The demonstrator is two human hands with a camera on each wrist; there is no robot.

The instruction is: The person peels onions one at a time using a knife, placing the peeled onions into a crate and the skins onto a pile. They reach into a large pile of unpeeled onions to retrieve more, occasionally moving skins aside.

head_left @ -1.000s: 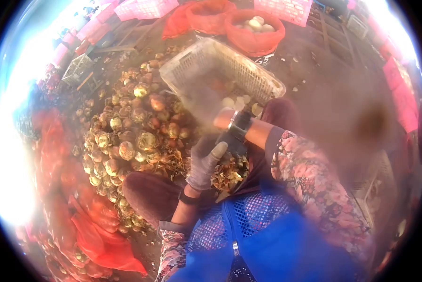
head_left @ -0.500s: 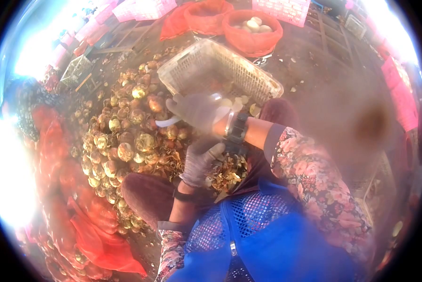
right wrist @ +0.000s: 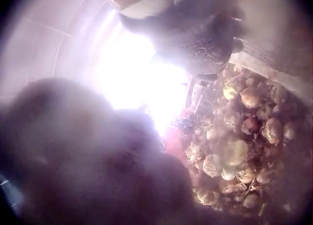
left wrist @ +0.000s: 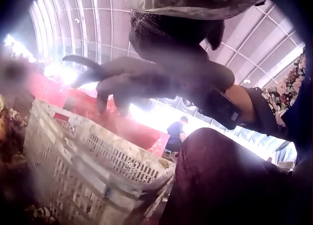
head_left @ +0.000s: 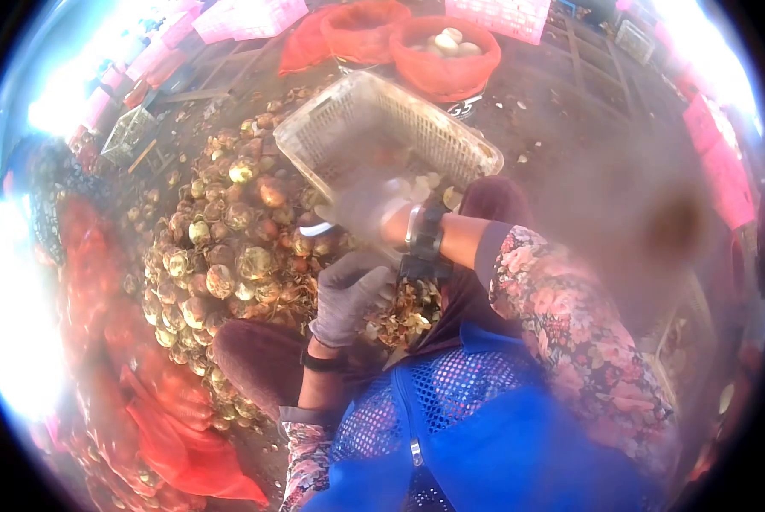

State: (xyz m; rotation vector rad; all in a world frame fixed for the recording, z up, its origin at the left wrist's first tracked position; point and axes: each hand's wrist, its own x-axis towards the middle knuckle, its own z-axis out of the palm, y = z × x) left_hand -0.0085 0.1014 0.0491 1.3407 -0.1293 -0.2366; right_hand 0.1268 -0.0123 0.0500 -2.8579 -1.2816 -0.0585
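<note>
In the head view, the gloved right hand [head_left: 367,205] hangs blurred over the near edge of the white crate [head_left: 483,154]. A pale curved blade [head_left: 316,229] sticks out on its left side, beside the heap of onions [head_left: 220,280]; the grip itself is smeared. Below and left of it is the gloved left hand [head_left: 350,299], its fingers bent inward, and their inner side is hidden. Seen from the left wrist, the right hand [left wrist: 142,80] stretches across above the crate [left wrist: 93,161]. More onions [right wrist: 236,151] lie at the lower right of the right wrist view.
Red net tubs [head_left: 446,64], one holding pale peeled onions [head_left: 453,43], stand beyond the crate. Red netting [head_left: 178,435] lies at the left. Loose skins [head_left: 408,317] lie between the knees. Pink crates [head_left: 250,17] line the back. A seated person [left wrist: 176,133] is in the distance.
The left hand has moved slightly left, and its fingers look more bent. The pale blade, not visible a second ago, shows beside the right hand, which stays near the crate's edge.
</note>
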